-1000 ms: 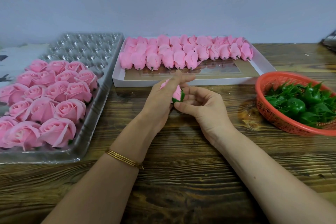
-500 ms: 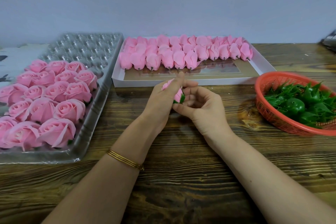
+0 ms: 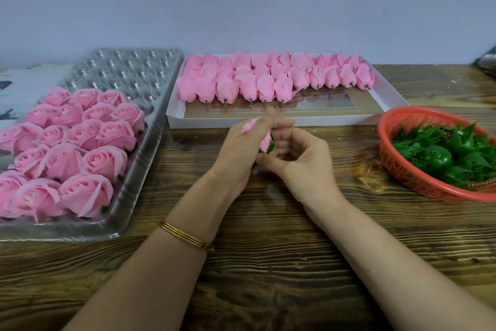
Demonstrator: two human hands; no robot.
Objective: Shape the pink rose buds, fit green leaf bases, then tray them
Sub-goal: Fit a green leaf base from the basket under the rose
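Pink bud slightly rightward, with green base

Your roses are pink in a clear dimpled tray; your buds the same pink in a white box; green leaf bases fill an orange-red mesh basket; the worktop shows dark brown grain; your bangle is gold.
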